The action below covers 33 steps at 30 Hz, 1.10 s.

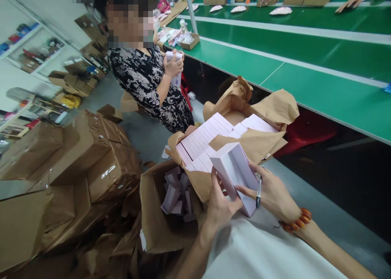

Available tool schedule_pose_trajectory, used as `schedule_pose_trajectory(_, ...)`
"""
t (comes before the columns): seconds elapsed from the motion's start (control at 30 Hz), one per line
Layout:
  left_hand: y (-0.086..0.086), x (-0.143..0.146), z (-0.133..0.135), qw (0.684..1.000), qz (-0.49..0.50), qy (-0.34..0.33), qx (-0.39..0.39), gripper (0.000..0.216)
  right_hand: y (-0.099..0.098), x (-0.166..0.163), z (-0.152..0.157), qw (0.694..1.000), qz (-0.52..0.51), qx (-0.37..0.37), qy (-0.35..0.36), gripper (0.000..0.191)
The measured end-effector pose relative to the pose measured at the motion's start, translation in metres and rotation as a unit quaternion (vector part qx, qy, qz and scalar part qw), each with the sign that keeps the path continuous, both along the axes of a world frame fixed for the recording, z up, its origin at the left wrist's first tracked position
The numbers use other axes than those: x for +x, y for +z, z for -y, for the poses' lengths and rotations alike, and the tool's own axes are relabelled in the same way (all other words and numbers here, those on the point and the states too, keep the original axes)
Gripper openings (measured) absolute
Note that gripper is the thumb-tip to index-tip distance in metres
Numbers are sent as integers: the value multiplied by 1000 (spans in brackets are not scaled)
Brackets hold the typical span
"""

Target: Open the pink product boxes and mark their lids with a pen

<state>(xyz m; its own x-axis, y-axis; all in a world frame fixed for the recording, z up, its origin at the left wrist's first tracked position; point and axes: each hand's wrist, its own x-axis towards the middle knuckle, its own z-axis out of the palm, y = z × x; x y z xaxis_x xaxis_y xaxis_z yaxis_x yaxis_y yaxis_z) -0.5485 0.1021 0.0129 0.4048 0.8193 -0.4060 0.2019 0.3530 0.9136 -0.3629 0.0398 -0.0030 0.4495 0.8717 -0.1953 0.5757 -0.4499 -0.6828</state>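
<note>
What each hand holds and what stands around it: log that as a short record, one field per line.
Left hand: grips one side of an open lavender box
Right hand: on the opposite side of that box, also holding a pen
Box pose: tilted, open face showing
Wrist: orange bead bracelet, right arm
Beyond the hands: kraft-paper wrapping opened around rows of pale boxes
Beside it: cardboard carton with loose lavender box pieces
Co-worker: holding a pale box
Background: green worktable

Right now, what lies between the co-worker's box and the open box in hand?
The head view shows an opened brown package of pale boxes between the open box and the co-worker's box.
</note>
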Motion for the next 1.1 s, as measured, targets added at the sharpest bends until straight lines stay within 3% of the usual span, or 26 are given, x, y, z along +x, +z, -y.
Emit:
schedule_pose_trajectory(0.17, 6, 7, 2, 1000, 7, 0, 7, 120, 5, -9, -3, 998, 65, -10, 1, 85)
schedule_pose_trajectory(0.27, 10, 9, 8, 999, -17, -6, 34, 118, 2, -6, -4, 1000, 14, 17, 16, 91)
schedule_pose_trajectory(0.37, 10, 6, 6, 999, -22, 14, 38, 117, 2, 3, -4, 998, -41, 38, 3, 81)
schedule_pose_trajectory(0.53, -4, -1, -34, 986, 123, -73, -85, 127, 15, 9, -5, 982, -166, 62, -65, 69)
schedule_pose_trajectory(0.63, -18, 1, -59, 969, 173, -93, -151, 121, 24, 6, -5, 964, -241, 87, -74, 69)
schedule_pose_trajectory(0.8, -24, 12, -69, 971, 191, -70, -123, 118, 27, 2, 4, 943, -279, 119, -137, 74)
schedule_pose_trajectory(0.9, -22, 10, -73, 973, 181, -78, -117, 114, 38, 9, 15, 946, -256, 121, -155, 78)
schedule_pose_trajectory(1.0, -26, -2, -89, 978, 167, -18, -123, 108, 59, 37, 32, 966, -157, 109, -175, 72)
schedule_pose_trajectory(1.1, -36, -15, -108, 975, 156, 78, -141, 79, 72, 73, 51, 978, -125, 67, -154, 59)
